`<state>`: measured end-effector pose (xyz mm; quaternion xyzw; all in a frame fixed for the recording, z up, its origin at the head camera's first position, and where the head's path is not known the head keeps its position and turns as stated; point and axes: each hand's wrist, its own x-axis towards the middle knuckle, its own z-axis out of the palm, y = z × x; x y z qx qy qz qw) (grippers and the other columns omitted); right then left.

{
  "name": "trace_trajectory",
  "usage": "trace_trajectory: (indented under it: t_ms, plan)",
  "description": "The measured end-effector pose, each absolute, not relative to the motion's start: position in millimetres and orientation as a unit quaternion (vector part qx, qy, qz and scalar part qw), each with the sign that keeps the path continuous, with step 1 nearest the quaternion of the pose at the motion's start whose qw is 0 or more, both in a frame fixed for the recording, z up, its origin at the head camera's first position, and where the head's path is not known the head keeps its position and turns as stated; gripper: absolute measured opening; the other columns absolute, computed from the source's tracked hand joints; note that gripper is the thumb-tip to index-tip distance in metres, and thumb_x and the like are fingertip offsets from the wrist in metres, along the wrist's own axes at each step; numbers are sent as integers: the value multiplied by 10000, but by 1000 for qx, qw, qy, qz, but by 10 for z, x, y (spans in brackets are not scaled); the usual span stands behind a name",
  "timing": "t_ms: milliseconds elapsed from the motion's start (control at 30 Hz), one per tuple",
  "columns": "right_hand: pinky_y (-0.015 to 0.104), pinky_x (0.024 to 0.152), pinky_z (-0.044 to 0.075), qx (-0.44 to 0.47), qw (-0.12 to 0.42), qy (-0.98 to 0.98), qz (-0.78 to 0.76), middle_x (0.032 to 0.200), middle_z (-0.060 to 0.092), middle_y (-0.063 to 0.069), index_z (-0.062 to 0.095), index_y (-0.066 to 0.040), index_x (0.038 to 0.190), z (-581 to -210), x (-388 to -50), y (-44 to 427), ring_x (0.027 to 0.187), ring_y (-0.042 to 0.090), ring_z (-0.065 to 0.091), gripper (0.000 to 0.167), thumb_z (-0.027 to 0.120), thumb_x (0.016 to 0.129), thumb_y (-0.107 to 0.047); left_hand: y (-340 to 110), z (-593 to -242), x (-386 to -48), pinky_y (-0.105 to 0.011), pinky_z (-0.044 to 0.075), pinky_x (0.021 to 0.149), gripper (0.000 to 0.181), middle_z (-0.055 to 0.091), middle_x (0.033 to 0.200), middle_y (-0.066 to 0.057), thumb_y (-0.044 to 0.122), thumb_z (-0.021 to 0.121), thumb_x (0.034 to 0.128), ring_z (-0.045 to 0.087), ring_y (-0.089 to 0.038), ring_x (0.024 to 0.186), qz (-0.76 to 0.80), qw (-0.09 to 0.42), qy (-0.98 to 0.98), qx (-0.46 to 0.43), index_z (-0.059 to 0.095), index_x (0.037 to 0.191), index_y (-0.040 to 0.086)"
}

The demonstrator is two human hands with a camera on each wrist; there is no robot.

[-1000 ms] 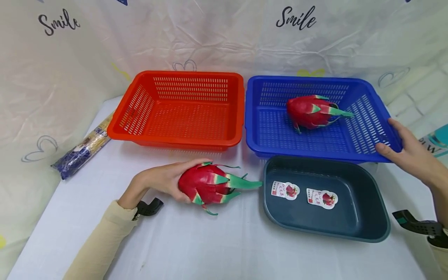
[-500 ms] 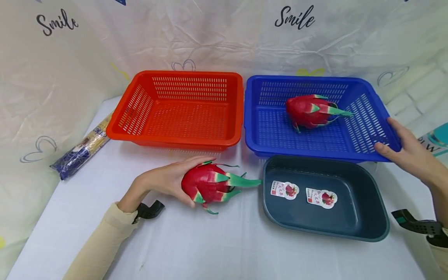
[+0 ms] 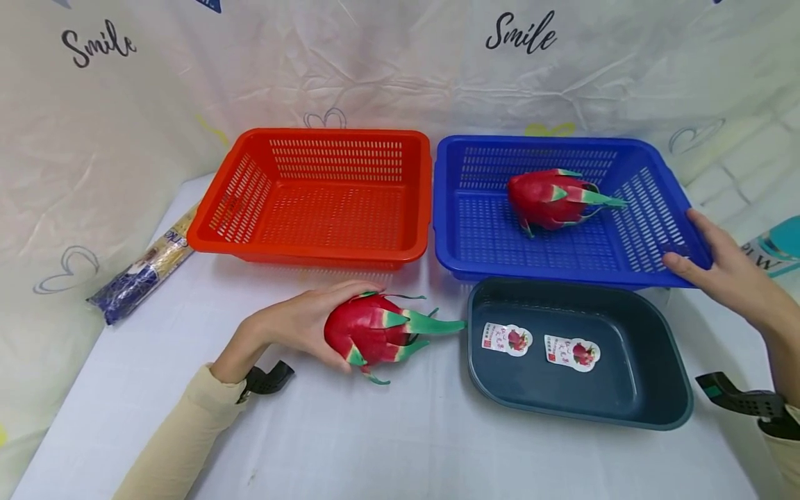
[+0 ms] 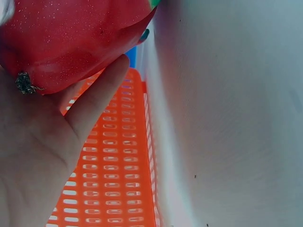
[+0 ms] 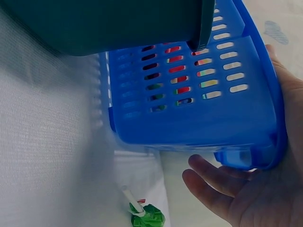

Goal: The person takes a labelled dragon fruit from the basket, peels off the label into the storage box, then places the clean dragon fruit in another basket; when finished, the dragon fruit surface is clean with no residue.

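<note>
My left hand (image 3: 309,323) holds a red dragon fruit (image 3: 359,326) by its blunt end over the white table, its green leaf tips pointing right. In the left wrist view, the dragon fruit (image 4: 75,38) lies against the palm, its dark stem spot near the hand (image 4: 42,142). At the right, my right hand (image 3: 731,271) grips the right front corner of the blue basket (image 3: 531,271). Up close, that basket's slotted end (image 5: 189,118) sits against the right hand (image 5: 265,189). Inside it lies a second dragon fruit (image 3: 544,201).
Left of the blue basket stands a red basket (image 3: 312,253). A dark teal tub (image 3: 587,410) with two stickers (image 3: 507,339) sits in front of the blue one. Far left lies a packaged bag (image 3: 140,274). A green-wrapped thing with a white stick (image 5: 147,215) shows below the right hand.
My left fingers have shifted a little around the dragon fruit, which has barely moved. My right hand stays on the basket corner. The whole view has drifted slightly.
</note>
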<state>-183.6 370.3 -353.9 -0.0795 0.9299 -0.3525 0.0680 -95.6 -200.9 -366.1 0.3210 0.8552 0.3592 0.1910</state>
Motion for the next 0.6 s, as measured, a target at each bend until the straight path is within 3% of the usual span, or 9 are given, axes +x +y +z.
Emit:
trace_trajectory:
  t_ms: [300, 600]
  plan:
    - [826, 845, 173, -77, 65, 933, -346, 1595, -103, 282, -164, -243, 1541, -3558, -1848, 3742, 1340, 670, 85, 869, 493, 979, -324, -1995, -3676, -965, -238, 550, 859, 972, 487, 1349, 88, 398, 889, 631, 486, -90, 1221, 358, 185, 849, 343, 361, 1437, 267]
    - [824, 921, 134, -72, 78, 925, -365, 1586, -127, 293, -179, -208, 1539, -3485, -1804, 3662, 1343, 674, 59, 868, 482, 990, -337, -1987, -3639, -963, -246, 555, 858, 964, 501, 1338, 90, 419, 891, 619, 489, -82, 1219, 335, 159, 853, 366, 391, 1422, 236]
